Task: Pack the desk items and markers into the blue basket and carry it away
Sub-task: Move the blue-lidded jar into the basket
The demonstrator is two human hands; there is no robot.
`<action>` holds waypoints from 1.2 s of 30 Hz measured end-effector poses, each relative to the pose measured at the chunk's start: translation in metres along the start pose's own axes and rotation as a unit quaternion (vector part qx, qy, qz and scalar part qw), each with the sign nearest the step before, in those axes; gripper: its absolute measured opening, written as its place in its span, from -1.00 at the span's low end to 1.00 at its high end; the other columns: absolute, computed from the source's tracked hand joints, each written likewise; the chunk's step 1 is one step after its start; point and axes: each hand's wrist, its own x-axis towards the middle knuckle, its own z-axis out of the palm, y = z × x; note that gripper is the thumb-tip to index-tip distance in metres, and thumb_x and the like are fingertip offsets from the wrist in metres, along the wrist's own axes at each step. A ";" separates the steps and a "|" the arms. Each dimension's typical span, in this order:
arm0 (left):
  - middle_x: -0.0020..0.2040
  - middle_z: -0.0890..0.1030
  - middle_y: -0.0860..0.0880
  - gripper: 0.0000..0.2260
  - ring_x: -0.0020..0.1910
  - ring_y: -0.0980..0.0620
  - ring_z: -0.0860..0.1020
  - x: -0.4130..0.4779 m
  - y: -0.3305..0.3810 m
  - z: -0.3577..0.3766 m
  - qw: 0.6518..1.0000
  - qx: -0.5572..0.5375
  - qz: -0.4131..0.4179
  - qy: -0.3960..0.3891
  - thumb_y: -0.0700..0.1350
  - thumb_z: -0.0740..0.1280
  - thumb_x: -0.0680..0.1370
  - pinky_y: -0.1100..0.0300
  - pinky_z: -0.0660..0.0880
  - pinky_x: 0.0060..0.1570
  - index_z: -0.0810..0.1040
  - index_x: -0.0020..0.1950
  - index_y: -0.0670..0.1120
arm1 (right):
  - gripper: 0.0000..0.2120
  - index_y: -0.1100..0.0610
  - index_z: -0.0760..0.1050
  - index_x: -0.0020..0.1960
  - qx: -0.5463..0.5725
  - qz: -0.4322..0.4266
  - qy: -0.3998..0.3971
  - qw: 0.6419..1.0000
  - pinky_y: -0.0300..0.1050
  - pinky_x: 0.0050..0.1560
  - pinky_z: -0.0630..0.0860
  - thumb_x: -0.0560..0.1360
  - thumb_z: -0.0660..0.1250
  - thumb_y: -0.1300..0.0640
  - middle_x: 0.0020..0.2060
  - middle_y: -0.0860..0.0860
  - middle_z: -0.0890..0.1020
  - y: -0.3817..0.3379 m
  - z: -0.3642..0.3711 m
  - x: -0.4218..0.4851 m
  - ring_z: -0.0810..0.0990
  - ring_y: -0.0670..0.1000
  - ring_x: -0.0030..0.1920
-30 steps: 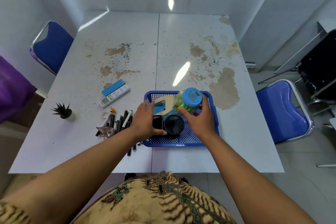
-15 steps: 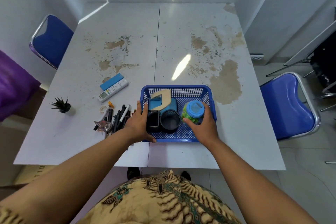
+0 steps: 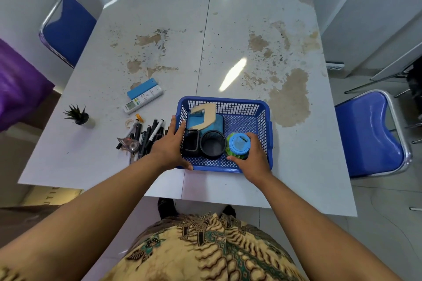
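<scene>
The right hand (image 3: 253, 157) is curled round a jar (image 3: 238, 143) with a light blue lid and green contents, standing in the near right part of the blue basket (image 3: 266, 121). The left hand (image 3: 170, 146) lies flat on the basket's left rim, fingers stretched out along the wall and thumb on the near edge, clasping nothing. The basket is a rectangular blue plastic mesh tray sitting near the front edge of the stained white worktop (image 3: 228, 29), between the two hands. Inside, beside the jar, stand a round black cup (image 3: 212, 143) and a black box (image 3: 191, 142), with a blue device with a tan lever (image 3: 206, 118) behind them. The markers (image 3: 148, 134) lie in a loose bunch on the worktop just left of the left hand, outside the basket
</scene>
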 end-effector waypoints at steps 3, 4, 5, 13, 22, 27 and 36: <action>0.60 -0.52 0.14 0.46 0.43 -0.17 0.51 -0.002 0.000 0.000 1.000 -0.012 -0.005 0.000 0.28 0.71 0.16 -0.08 0.67 0.09 -0.38 0.65 0.20 | -0.17 -0.15 0.24 0.44 -0.008 0.000 -0.023 1.000 0.08 0.26 0.60 0.38 0.69 0.03 0.33 -0.05 0.51 0.001 0.000 0.001 0.54 0.03 0.32; 0.60 -0.52 0.14 0.47 0.42 -0.16 0.53 -0.002 0.000 -0.001 1.000 -0.014 -0.007 0.000 0.28 0.71 0.16 -0.07 0.67 0.07 -0.39 0.65 0.21 | -0.17 -0.16 0.23 0.44 -0.009 0.002 -0.029 1.000 0.07 0.26 0.60 0.38 0.69 0.04 0.34 -0.06 0.51 0.002 0.000 0.002 0.54 0.03 0.32; 0.60 -0.52 0.14 0.47 0.41 -0.16 0.53 -0.002 0.000 -0.001 1.000 -0.014 -0.007 -0.001 0.28 0.71 0.16 -0.07 0.67 0.07 -0.39 0.64 0.21 | -0.16 -0.17 0.22 0.44 -0.009 0.002 -0.033 0.999 0.07 0.26 0.59 0.38 0.69 0.04 0.35 -0.06 0.50 0.002 -0.001 0.003 0.54 0.03 0.32; 0.61 -0.51 0.11 0.46 0.44 -0.16 0.51 -0.003 0.001 0.001 1.000 -0.007 -0.007 0.004 0.29 0.70 0.17 -0.08 0.64 0.17 -0.40 0.64 0.20 | -0.17 -0.16 0.25 0.49 0.005 0.004 -0.044 0.999 0.10 0.39 0.54 0.40 0.67 0.01 0.38 -0.05 0.45 0.005 -0.002 0.007 0.47 0.02 0.38; 0.64 -0.47 0.10 0.37 0.51 -0.11 0.45 -0.010 -0.013 0.011 0.999 -0.028 0.029 0.026 0.34 0.63 0.26 -0.07 0.61 0.21 -0.35 0.68 0.12 | 0.08 -0.13 0.03 0.65 -0.008 0.013 -0.030 0.999 0.13 0.53 0.40 0.38 0.67 0.00 0.55 -0.07 0.21 -0.003 -0.002 -0.001 0.32 0.06 0.55; 0.67 -0.39 0.08 0.32 0.60 -0.09 0.32 -0.007 -0.031 0.016 0.996 -0.044 0.070 0.038 0.39 0.57 0.31 -0.08 0.50 0.39 -0.33 0.69 0.07 | 0.02 -0.10 0.01 0.65 -0.081 -0.056 0.039 0.994 0.23 0.54 0.38 0.42 0.60 -0.09 0.59 -0.03 0.13 -0.012 0.002 -0.014 0.21 0.10 0.61; 0.53 0.38 0.00 -0.22 0.38 -0.04 0.53 0.005 -0.061 -0.005 0.983 -0.117 0.088 0.115 0.33 0.41 0.54 -0.12 0.56 0.29 0.16 0.64 0.08 | -0.52 -0.01 0.43 0.37 -0.199 -0.179 0.100 0.958 0.14 0.32 0.49 0.52 0.42 -0.12 0.28 -0.04 0.42 -0.081 0.015 0.004 0.43 0.04 0.30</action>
